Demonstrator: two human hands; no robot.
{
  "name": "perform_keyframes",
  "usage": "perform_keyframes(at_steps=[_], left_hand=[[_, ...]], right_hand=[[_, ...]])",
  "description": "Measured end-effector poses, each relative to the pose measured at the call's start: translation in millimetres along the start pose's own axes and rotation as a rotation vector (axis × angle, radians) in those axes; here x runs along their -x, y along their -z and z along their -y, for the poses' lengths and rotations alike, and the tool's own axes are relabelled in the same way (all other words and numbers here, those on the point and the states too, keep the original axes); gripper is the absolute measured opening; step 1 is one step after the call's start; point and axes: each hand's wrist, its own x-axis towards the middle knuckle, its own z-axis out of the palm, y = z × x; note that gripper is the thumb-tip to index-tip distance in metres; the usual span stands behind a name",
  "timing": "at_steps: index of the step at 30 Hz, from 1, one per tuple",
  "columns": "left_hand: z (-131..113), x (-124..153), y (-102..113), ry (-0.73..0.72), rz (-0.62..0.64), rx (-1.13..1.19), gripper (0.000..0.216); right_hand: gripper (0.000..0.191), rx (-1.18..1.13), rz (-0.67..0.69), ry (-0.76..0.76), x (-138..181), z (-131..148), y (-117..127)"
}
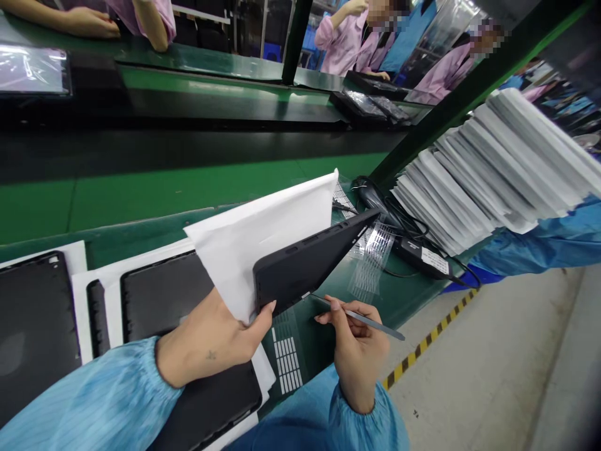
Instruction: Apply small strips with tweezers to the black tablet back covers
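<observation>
My left hand [211, 338] grips a black tablet back cover [305, 266] by its near edge, thumb on its lower corner. A sheet of white paper [272, 219] stands up behind the cover, in the same hand. In my right hand [359, 338] is a pair of grey metal tweezers [375, 324], held like a pen. Their tip touches or nearly touches a small white sticker [306, 295] at the cover's lower edge. Below lies a clear sheet of white stickers [287, 363] on the green table.
More black covers [35, 332] lie on white paper at the left. Clear strips [375, 250], a dark cable and a black adapter [422, 258] are on the right. A stack of white sheets [498, 163] stands beyond. Across the green line [188, 194] sit people in pink.
</observation>
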Motion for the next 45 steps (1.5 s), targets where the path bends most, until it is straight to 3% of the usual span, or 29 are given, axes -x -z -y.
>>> perform_keyframes(at_steps=[2,7,9,26,42,45], left_hand=[[0.1,-0.4,0.7,-0.012,0.033,-0.003,0.021],[-0.8,-1.2,2.5,0.052,0.058,0.024,0.021],[-0.9,-1.2,2.6,0.053,0.066,0.016,0.021],[3.2,0.6,-1.7,-0.128,-0.044,-0.058,0.018],[1.9,-0.6,-1.7,-0.151,-0.052,-0.06,0.02],[2.6,-0.6,-2.1,-0.138,-0.057,-0.01,0.017]], right_hand=[[0.017,-0.073,0.064,-0.027,6.4,1.2,0.3],[0.014,-0.243,0.387,-0.193,29.4,3.5,-4.8],[0.013,-0.231,0.424,-0.198,35.0,3.5,-6.6],[0.013,-0.225,0.417,-0.152,32.6,2.8,-4.4],[0.012,-0.158,0.409,-0.146,33.2,-3.6,-0.3],[0.013,-0.207,0.337,-0.137,34.0,-1.5,5.6]])
